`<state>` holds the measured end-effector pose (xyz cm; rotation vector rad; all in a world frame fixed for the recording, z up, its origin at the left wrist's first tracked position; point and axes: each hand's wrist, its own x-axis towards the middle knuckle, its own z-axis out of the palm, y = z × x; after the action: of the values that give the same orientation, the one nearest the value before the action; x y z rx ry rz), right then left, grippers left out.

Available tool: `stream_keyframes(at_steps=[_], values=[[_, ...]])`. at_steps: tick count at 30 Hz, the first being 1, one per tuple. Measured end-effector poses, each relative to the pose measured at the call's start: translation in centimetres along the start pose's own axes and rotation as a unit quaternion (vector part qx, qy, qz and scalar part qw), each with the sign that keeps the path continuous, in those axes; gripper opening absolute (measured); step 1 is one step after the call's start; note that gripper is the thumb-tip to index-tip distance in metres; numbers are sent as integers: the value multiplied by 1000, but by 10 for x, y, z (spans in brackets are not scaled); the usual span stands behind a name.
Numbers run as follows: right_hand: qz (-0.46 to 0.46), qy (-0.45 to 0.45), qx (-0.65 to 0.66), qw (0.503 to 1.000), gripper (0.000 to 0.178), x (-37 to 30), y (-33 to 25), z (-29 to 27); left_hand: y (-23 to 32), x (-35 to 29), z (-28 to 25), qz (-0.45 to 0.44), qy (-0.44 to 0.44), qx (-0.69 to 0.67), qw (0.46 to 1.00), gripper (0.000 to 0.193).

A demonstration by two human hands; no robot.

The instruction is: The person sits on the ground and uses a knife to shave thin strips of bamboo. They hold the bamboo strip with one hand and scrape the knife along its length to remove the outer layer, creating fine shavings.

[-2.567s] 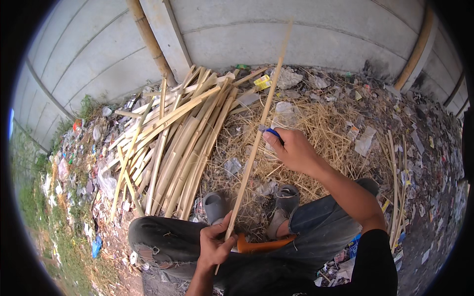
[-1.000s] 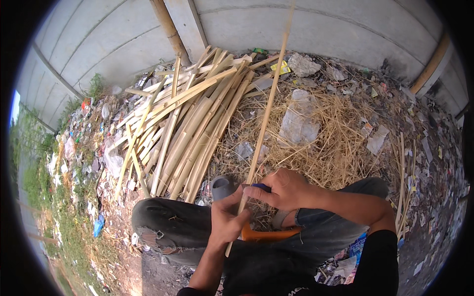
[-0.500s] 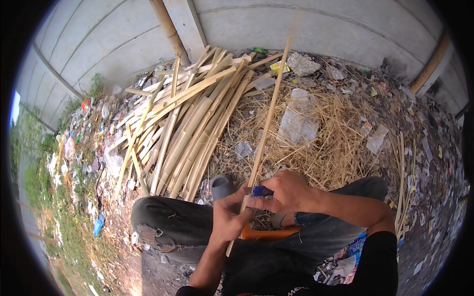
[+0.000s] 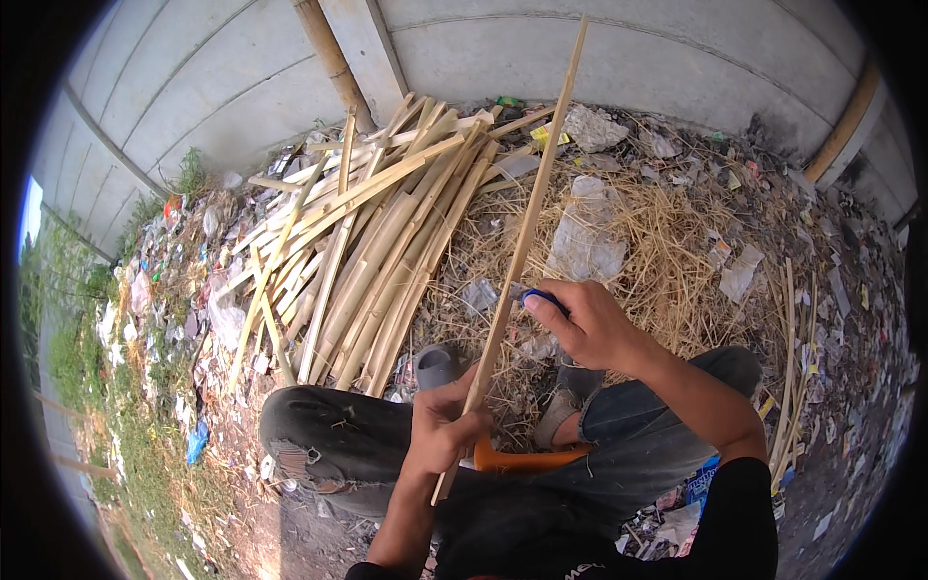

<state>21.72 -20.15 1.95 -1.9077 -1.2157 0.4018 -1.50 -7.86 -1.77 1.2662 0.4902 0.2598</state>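
Observation:
A long, thin bamboo strip (image 4: 541,184) slants up from my lap toward the wall. My left hand (image 4: 447,430) is wrapped round it near its lower end, which pokes out below the fist. In my right hand (image 4: 592,324) is a knife (image 4: 534,297) with a blue handle. Its short blade, mostly hidden, meets the strip's right side about midway up. An orange object (image 4: 532,459) lies between my legs, below the strip. Close to my left hand is a dark grey rounded thing (image 4: 437,367) whose kind I cannot make out.
A pile of split bamboo strips (image 4: 377,261) lies ahead to the left. Fine shavings (image 4: 667,251) surround a pale stone slab (image 4: 587,232) ahead. Thin strips (image 4: 788,358) lie on the right. Litter covers the ground up to the concrete wall (image 4: 580,58).
My right hand has moved away from my left, up and to the right along the strip, with the knife. My left hand stays near the lower end; the strip has tilted slightly.

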Motion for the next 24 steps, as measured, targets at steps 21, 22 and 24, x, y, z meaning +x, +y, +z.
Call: stream_keyframes(at_steps=[21, 22, 24], values=[[-40, -2, -87, 995, 49, 4, 4, 32, 1, 9, -1, -32, -3, -59, 998, 58], [-89, 1, -65, 994, 50, -3, 2, 48, -1, 7, -4, -23, 3, -56, 998, 53], [-82, -55, -62, 993, 51, -14, -13, 47, 1, 9, -6, -14, 6, -37, 999, 43]])
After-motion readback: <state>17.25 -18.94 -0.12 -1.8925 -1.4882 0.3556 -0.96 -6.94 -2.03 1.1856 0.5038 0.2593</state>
